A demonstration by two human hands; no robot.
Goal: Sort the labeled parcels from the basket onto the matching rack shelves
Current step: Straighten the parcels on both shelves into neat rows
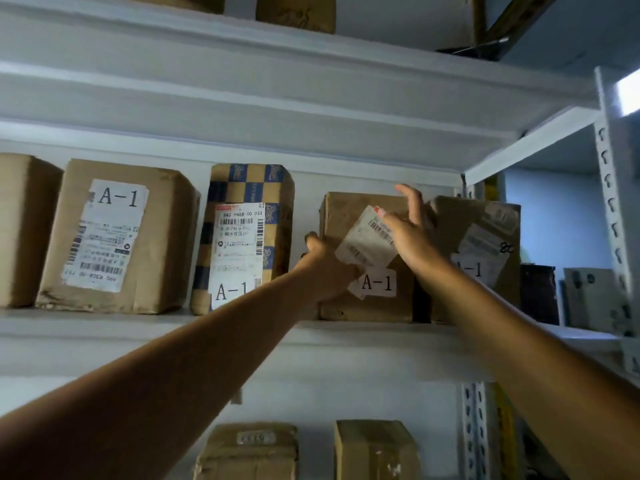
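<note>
Both hands (367, 244) steady A-1 parcel (367, 299) on shelf (138, 327).

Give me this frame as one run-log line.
phase: placing | object: A-1 parcel on shelf | left hand: grips parcel's left edge | right hand: open, against its front | neighbours: other A-1 parcels

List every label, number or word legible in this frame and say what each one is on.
"A-1": white label on the large brown cardboard parcel.
"A-1" and "842 H468-00 033": labels on the blue-checked cardboard parcel.
"A-1": white sticker on the brown parcel touched by the left hand and right hand.
"A-1": faint, on the crumpled brown parcel.
Barcodes, fine print and the lower-shelf box tag: unreadable.
</note>
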